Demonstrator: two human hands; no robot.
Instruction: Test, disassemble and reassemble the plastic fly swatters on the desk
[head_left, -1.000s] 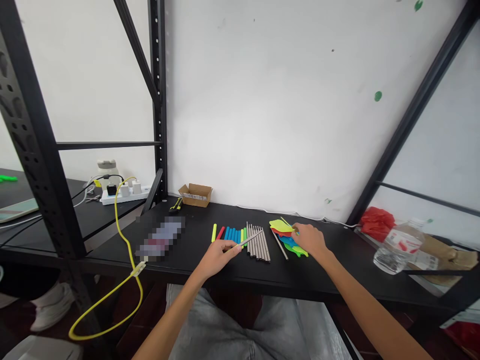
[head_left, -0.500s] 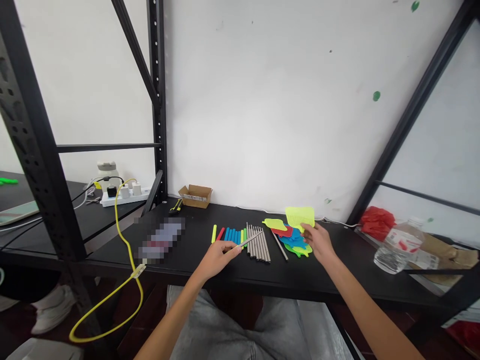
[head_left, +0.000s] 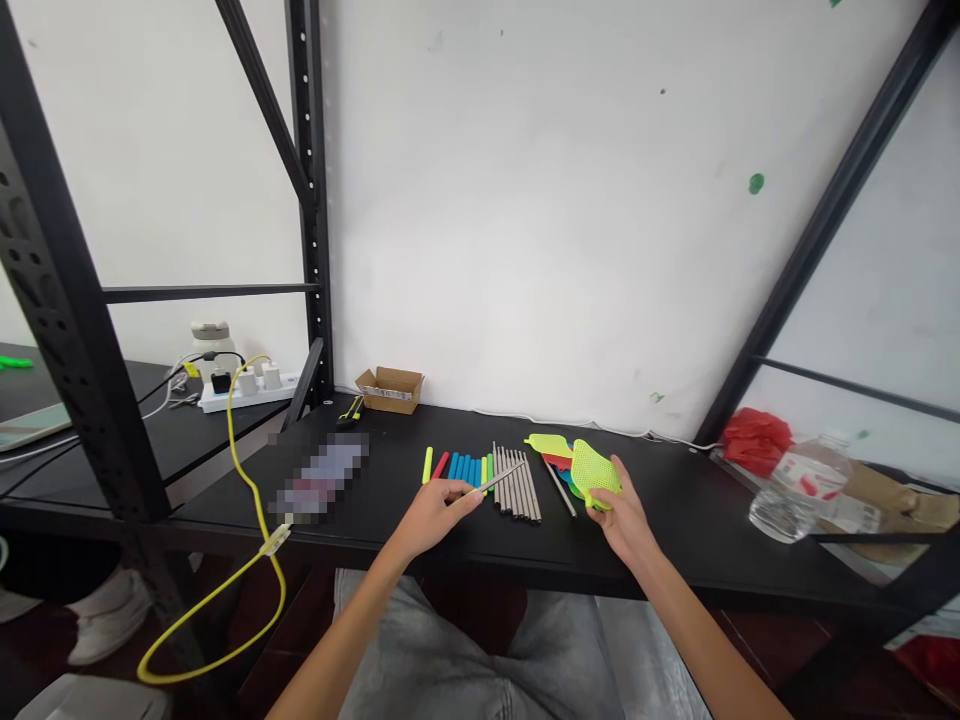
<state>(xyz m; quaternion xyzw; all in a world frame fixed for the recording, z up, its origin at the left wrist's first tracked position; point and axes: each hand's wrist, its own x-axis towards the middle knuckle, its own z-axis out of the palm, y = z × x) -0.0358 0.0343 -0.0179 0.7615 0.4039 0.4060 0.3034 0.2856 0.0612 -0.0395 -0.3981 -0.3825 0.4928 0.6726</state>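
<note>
My left hand (head_left: 442, 512) is closed around one end of a thin metal rod (head_left: 504, 475), which slants up to the right over a row of metal rods (head_left: 516, 490). Between thumb and fingers, my right hand (head_left: 626, 515) grips a yellow-green fly swatter head (head_left: 595, 470) with a fine mesh, tilted with its stem toward the palm. Behind it lies a pile of swatter heads: another yellow one (head_left: 549, 443), a red one (head_left: 553, 462), and blue and green ones mostly hidden. One loose rod (head_left: 564, 495) rests beside the pile. Coloured handle tubes (head_left: 464, 470) line up left of the rods.
A small cardboard box (head_left: 390, 390) and a yellow-black cutter (head_left: 351, 411) are at the back left. A yellow cable (head_left: 259, 500) loops over the left edge. To the right are a water bottle (head_left: 799, 490) and a red plastic bag (head_left: 756, 442). Black shelf posts (head_left: 319, 200) frame the table.
My right hand has drawn the yellow-green swatter head toward me and down from the back of the pile, turning it stem-down. My left hand stays in place with the rod.
</note>
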